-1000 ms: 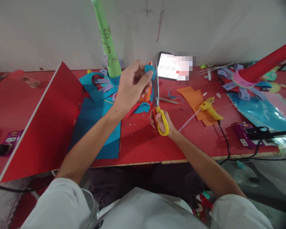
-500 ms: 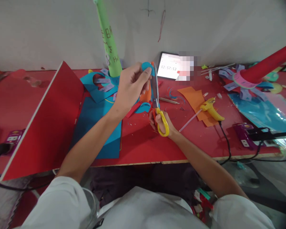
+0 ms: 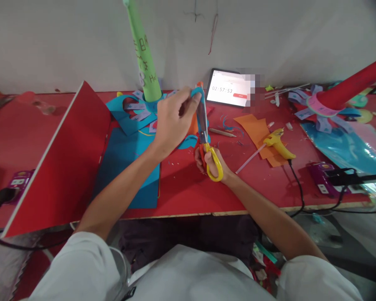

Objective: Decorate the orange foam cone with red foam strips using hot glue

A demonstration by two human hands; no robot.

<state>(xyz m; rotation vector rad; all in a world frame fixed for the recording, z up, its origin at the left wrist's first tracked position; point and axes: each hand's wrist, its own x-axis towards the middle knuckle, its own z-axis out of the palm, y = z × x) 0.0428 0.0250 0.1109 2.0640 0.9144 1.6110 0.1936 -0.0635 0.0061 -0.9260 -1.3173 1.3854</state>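
One pinched blue piece (image 3: 196, 90) juts from the left grip (image 3: 176, 118); right grip (image 3: 224, 166) clasps scissors (image 3: 203, 134).

A glue gun (image 3: 279, 144) lies on orange paper (image 3: 250, 126) — a tablet (image 3: 222, 97) reads 02:57:53.

With twelve toward the wall, the red counter (image 3: 188, 196) carries a blue sheet (image 3: 141, 190) at eight o'clock, a red board (image 3: 61, 171) standing aslant at nine, and a green cone (image 3: 150, 83) at eleven. There's a lit tablet (image 3: 224, 88) at one, blue trimmings (image 3: 227, 126) nearer in, then orange paper (image 3: 250, 127) past two with a yellow glue gun (image 3: 278, 146) partly over it. Farther out I see a red cone (image 3: 354, 85) past two, a blue plastic packet (image 3: 332, 140) at three and a purple socket block (image 3: 318, 177) toward four.
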